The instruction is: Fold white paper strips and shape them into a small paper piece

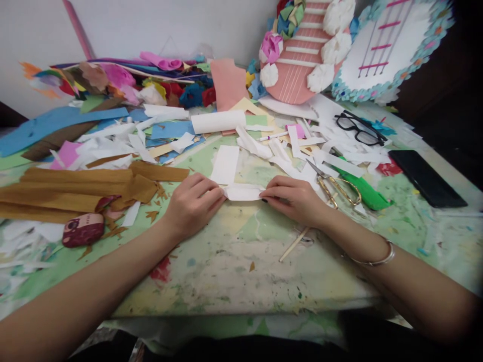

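A narrow white paper strip (244,192) stretches between my two hands, low over the table, and its long edge looks folded. My left hand (198,203) pinches its left end. At the other end, the fingertips of my right hand (292,198) are closed on the paper. A flat white paper rectangle (225,165) lies just behind the strip. Gold-handled scissors (334,186) rest to the right of my right hand, and a thin wooden stick (294,245) lies below that hand.
Brown crepe paper (68,193) and a dark red case (83,230) lie at left. White paper scraps and a white paper roll (219,121) spread across the back. Black glasses (360,128) and a phone (426,177) are at right. Decorated paper pieces lean against the wall.
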Motion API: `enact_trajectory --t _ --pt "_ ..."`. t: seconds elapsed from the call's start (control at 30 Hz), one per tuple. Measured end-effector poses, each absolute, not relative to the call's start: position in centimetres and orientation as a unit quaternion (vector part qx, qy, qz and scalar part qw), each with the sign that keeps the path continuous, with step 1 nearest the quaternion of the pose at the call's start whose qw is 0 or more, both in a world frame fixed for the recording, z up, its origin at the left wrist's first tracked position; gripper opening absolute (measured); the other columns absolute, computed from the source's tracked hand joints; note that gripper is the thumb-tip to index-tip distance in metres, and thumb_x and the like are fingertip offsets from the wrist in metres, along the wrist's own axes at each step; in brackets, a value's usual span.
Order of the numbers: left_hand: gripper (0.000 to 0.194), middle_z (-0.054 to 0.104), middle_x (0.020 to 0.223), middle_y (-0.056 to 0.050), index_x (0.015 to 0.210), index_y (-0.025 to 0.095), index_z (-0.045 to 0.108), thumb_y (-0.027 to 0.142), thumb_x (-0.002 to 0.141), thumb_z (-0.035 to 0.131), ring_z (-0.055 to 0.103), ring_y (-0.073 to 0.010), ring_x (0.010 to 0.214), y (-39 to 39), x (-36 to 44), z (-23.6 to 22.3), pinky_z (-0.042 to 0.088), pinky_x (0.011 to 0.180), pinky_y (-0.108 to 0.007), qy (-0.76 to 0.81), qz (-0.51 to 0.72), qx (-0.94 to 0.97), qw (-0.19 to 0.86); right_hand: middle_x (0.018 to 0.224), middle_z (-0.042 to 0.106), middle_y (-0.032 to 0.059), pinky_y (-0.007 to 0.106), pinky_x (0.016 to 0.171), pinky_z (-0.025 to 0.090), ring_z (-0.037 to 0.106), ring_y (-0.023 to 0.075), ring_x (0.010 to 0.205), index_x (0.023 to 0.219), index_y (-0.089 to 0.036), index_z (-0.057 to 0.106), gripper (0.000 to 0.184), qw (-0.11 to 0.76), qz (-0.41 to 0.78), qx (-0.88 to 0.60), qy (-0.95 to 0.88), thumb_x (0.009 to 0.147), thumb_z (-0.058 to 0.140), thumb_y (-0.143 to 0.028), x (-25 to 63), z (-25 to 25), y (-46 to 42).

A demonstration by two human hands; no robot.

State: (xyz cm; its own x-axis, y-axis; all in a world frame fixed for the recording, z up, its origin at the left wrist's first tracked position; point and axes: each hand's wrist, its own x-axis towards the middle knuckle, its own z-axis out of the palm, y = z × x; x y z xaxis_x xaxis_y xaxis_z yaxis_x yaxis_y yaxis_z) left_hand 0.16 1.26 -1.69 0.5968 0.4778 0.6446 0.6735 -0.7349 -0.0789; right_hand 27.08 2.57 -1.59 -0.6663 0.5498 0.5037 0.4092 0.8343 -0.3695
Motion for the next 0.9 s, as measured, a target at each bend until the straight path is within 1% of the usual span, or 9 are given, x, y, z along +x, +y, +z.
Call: enact_trajectory --t 0.13,0.33,0.5,0.63,0.77,0.9 --pt "0.006 0.066 0.079 -0.003 0.084 0.021 0.066 0.016 0.083 0.062 0.056 -0.0161 0.073 1.3 0.2 -1.8 0.048 0.067 -0.030 -0.315 -0.315 -0.881 0.157 0.086 0.065 0.0079 0.025 0.063 0.049 0.060 0.0131 0.074 0.093 -0.015 0.068 0.018 0.310 0.113 -0.257 -0.908 0.090 0.050 -0.017 27.0 -1.6 2.6" --pt "0.007 0.067 0.079 -0.004 0.085 0.019 0.067 0.014 0.083 0.062 0.056 -0.0162 0.075 1.3 0.3 -2.1 0.049 0.068 -0.029 -0.291 -0.311 -0.897 0.115 0.088 0.066 0.0105 0.028 0.065 0.050 0.060 0.0156 0.076 0.095 -0.013 0.068 0.016 0.295 0.092 -0.259 -0.915 0.086 0.057 -0.021 27.3 -1.8 2.5" --pt "0.008 0.066 0.075 -0.003 0.083 0.019 0.067 0.015 0.084 0.060 0.056 -0.0155 0.073 1.2 0.4 -2.0 0.049 0.066 -0.028 -0.312 -0.324 -0.890 0.070 0.092 0.065 0.0098 0.028 0.066 0.050 0.060 0.0161 0.078 0.099 -0.015 0.064 0.018 0.286 0.082 -0.301 -0.906 0.084 0.059 -0.023 27.3 -1.7 2.1" --pt "0.008 0.066 0.075 -0.003 0.083 0.019 0.068 0.016 0.085 0.060 0.058 -0.0151 0.073 1.2 0.3 -2.0 0.049 0.066 -0.028 -0.326 -0.344 -0.880 0.032 0.091 0.065 0.0102 0.029 0.067 0.048 0.060 0.0184 0.081 0.096 -0.015 0.061 0.014 0.272 0.037 -0.328 -0.904 0.085 0.055 -0.021 26.8 -1.6 2.0" --pt "0.007 0.066 0.075 -0.003 0.083 0.018 0.068 0.015 0.084 0.061 0.057 -0.0151 0.074 1.3 0.3 -2.0 0.049 0.067 -0.028 -0.325 -0.351 -0.878 0.011 0.089 0.065 0.0119 0.031 0.068 0.048 0.059 0.0201 0.083 0.093 -0.014 0.061 0.013 0.275 -0.009 -0.338 -0.900 0.086 0.051 -0.018 26.4 -1.4 1.9" --pt "0.009 0.066 0.077 -0.004 0.085 0.018 0.069 0.015 0.084 0.061 0.057 -0.0155 0.075 1.3 0.1 -2.0 0.049 0.067 -0.029 -0.321 -0.342 -0.883 -0.009 0.087 0.065 0.0107 0.030 0.068 0.048 0.058 0.0188 0.081 0.089 -0.014 0.064 0.016 0.275 -0.008 -0.326 -0.904 0.089 0.048 -0.015 26.4 -1.5 2.0"
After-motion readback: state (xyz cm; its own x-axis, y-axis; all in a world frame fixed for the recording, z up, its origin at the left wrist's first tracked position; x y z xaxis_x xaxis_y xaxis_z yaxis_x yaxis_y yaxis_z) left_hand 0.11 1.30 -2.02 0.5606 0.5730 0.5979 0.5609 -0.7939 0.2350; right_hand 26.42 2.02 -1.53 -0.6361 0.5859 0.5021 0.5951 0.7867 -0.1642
